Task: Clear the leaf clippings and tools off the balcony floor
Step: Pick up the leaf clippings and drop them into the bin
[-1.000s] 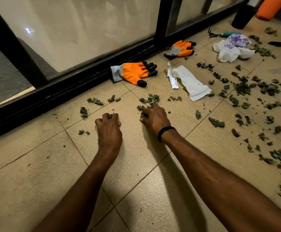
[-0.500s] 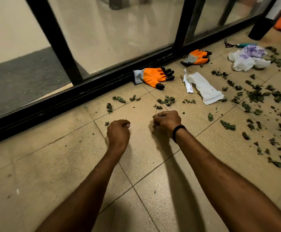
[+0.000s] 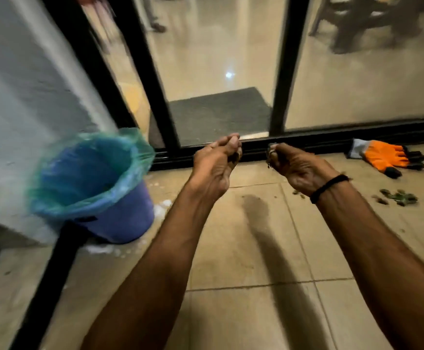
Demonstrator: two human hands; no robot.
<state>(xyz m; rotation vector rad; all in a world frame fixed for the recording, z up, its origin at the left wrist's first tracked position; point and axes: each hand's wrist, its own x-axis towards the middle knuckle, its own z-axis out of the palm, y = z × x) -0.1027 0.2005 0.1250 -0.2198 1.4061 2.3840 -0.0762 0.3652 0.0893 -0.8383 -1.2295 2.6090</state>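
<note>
Balcony: L hand (image 3: pixel 216 165) & R hand (image 3: pixel 299 168), each clamped on leaf clippings (image 3: pixel 235 159), held above floor (image 3: pixel 231 311) right of lined blue bin (image 3: pixel 120 221); more clippings lie by orange glove (image 3: pixel 385 156).

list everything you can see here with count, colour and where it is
bin: one, blue, on the floor at left by the wall
bin liner: one, green, folded over the bin's rim
glove: one, orange and black, on the floor by the door track, right
leaf clippings: scattered, green, floor at right; more in both hands
mat: one, grey, behind the glass door
wristband: one, black, right wrist
left hand: raised, grips clippings, right of the bin
right hand: raised, grips clippings, beside the left hand
</note>
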